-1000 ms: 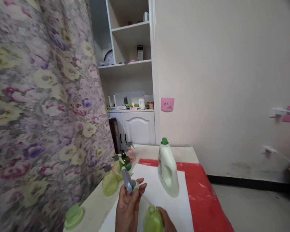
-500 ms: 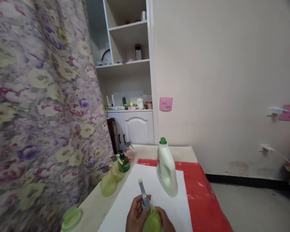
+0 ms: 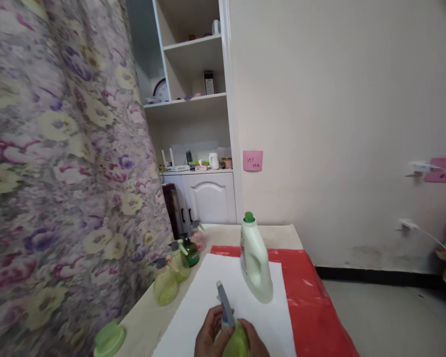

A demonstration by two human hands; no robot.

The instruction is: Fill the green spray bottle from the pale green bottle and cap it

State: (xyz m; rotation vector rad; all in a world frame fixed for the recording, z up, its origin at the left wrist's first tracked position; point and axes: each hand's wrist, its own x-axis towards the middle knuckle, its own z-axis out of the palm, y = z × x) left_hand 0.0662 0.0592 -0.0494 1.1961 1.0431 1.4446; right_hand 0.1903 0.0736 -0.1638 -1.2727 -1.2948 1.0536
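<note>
A yellow-green spray bottle [image 3: 238,343] is between my hands at the bottom of the view, over the white sheet [image 3: 204,292]. Its grey spray head [image 3: 226,306] leans up and to the left, with a pale nozzle tip. My left hand [image 3: 210,333] has its fingers closed around the base of the spray head at the neck. Against the right side of the bottle body, my right hand [image 3: 254,340] is wrapped. The lower bottle is cut off by the frame. Beyond them stands a large pale green jug [image 3: 258,267] with a green top [image 3: 249,217].
Several spray bottles line the table's left side: two yellow-green ones [image 3: 165,286], a dark green one [image 3: 191,253] and a pink one [image 3: 198,238]. A light green lid-like dish [image 3: 110,339] lies at the left edge. Red covering [image 3: 305,297] borders the sheet. A floral curtain [image 3: 70,173] hangs left.
The grey spray head has turned slightly and its tip sits a little lower and to the right. My hands stay on the bottle; the camera view has shifted slightly.
</note>
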